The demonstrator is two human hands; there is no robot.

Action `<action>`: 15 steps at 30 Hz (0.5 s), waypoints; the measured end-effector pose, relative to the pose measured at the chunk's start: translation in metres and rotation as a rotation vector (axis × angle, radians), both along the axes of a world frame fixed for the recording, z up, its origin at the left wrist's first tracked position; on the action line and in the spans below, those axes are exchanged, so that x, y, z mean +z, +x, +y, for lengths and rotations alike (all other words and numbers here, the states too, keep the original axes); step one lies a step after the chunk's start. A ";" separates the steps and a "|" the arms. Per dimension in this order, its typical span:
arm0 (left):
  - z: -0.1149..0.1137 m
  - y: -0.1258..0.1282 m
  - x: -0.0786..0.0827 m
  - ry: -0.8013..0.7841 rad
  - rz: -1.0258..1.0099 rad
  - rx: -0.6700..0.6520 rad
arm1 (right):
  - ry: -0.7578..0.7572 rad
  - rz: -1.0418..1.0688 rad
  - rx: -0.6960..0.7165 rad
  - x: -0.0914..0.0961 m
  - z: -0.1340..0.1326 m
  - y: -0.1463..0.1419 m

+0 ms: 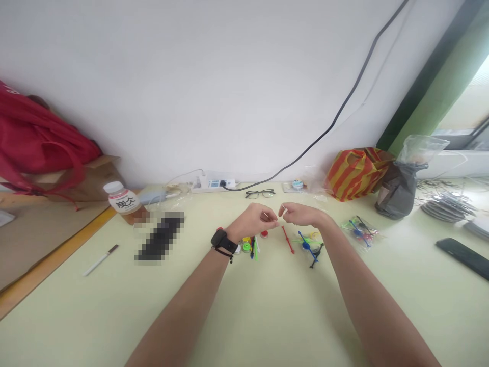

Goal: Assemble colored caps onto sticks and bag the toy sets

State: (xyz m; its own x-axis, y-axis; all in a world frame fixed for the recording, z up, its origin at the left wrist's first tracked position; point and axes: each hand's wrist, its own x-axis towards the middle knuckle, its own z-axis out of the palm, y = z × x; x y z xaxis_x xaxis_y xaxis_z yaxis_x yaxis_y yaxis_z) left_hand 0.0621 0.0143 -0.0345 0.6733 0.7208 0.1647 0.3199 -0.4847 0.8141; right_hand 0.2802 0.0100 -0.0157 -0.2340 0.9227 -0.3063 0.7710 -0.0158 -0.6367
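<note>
Both my hands are raised a little above the pale yellow table (267, 306), fingertips nearly meeting. My left hand (254, 220), with a black watch on its wrist, is closed in a pinch. My right hand (300, 213) is also pinched, on a small white piece (284, 210) that sticks out toward the left hand. Below the left hand lies a heap of small coloured plastic parts (250, 245). A red stick (288, 239) and a blue and black assembly of sticks (310, 247) lie under the right hand.
A drink bottle (124, 202) stands at left, a white pen (101, 260) nearer me. A power strip (214, 183), glasses (260, 193), a striped bag (355, 173) and a grey bag (399, 191) line the wall. A clear packet of parts (361, 230) and a phone (463, 257) lie right.
</note>
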 end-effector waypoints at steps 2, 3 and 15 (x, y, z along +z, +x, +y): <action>-0.004 0.004 -0.001 0.033 0.105 -0.044 | -0.057 -0.082 -0.008 -0.005 0.002 0.004; -0.006 0.005 -0.002 0.057 0.142 -0.061 | -0.079 -0.115 -0.009 -0.007 0.003 0.004; -0.001 -0.004 -0.003 0.131 0.244 -0.047 | -0.134 -0.281 0.045 0.009 -0.004 0.016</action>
State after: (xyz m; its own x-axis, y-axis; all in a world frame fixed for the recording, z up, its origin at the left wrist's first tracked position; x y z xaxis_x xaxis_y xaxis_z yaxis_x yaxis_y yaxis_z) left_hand 0.0576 0.0128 -0.0371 0.7369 0.6710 0.0828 0.4735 -0.5996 0.6452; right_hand 0.2961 0.0055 -0.0063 -0.1628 0.8603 -0.4830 0.9182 -0.0470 -0.3932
